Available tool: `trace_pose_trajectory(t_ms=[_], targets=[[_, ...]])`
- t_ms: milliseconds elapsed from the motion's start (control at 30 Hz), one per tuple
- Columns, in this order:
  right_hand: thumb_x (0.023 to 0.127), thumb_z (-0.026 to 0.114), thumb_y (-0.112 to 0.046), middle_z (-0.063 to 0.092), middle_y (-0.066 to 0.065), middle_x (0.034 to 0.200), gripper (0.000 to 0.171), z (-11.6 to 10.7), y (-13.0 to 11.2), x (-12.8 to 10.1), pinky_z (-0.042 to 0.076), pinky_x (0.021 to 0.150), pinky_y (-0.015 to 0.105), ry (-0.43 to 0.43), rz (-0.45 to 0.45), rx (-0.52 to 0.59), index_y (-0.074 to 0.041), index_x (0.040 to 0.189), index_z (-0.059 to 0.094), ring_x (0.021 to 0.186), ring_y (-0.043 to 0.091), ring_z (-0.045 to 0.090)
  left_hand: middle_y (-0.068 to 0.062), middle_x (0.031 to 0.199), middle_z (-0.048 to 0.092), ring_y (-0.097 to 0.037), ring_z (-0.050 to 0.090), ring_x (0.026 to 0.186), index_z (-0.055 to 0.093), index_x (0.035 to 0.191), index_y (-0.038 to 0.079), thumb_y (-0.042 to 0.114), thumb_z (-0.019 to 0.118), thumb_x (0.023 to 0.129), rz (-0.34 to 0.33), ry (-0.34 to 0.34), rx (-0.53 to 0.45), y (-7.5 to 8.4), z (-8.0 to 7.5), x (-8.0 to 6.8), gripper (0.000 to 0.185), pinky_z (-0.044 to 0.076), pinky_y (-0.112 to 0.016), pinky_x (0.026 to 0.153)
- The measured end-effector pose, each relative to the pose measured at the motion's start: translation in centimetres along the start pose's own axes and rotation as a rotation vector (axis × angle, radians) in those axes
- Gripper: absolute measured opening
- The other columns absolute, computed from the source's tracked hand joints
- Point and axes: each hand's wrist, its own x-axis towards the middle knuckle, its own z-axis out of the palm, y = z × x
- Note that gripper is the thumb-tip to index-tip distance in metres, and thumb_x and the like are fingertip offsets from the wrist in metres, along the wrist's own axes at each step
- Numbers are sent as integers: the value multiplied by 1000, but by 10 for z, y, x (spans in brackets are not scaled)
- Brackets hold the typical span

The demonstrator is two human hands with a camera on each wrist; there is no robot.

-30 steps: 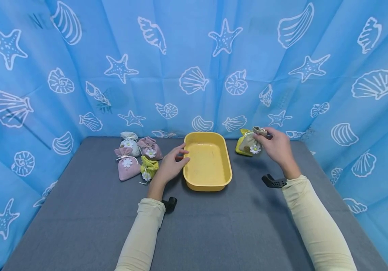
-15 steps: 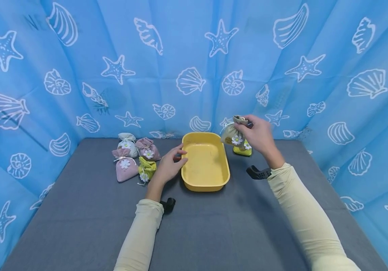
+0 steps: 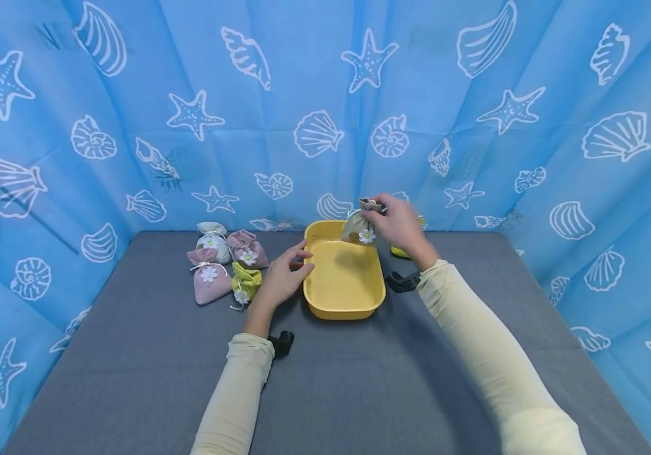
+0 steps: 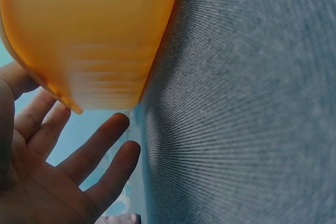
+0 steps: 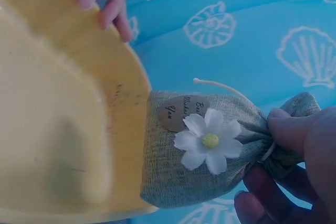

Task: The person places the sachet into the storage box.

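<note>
The left hand [image 3: 282,278], fingers spread, is at the left edge of the yellow bin [image 3: 344,284]; above it, the grey bag [image 3: 355,229] slants down-left from the right hand [image 3: 404,229], which pinches its neck. Grey cloth [image 3: 325,392] lies beneath, blue shell-print curtain [image 3: 325,76] behind.

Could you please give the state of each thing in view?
Yellow rectangular plastic tray: upright.
Beige flowered cloth pouch: neck gathered, held up.
Right hand: pinching that pouch's neck.
Left hand: fingers spread, at the tray's rim.
White cloth pouch: neck gathered.
Mauve cloth pouch: neck gathered.
Pink cloth pouch: neck gathered.
Left lime cloth pouch: neck gathered.
Right lime cloth pouch: mostly hidden.
</note>
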Motion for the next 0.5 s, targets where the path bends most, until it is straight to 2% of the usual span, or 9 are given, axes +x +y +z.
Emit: trace_pose_trajectory(t_ms=[200,500], targets=[[103,62,-27,70,17,115,31,15,8,11,51,66,36,-90,22,-17,-6,126,65,88,29,68,10,165,37,-30,57,134,63,134,16,30,66,100,25,5,-10,-3,0,1,36,49,-51,110],[102,63,-24,71,16,118,30,32,18,21,56,81,44,-182,14,-65,-7,127,65,99,31,70,10,166,36,-30,57,134,64,132,16,30,65,100,25,7,-6,-6,0,2,35,50,-51,109]])
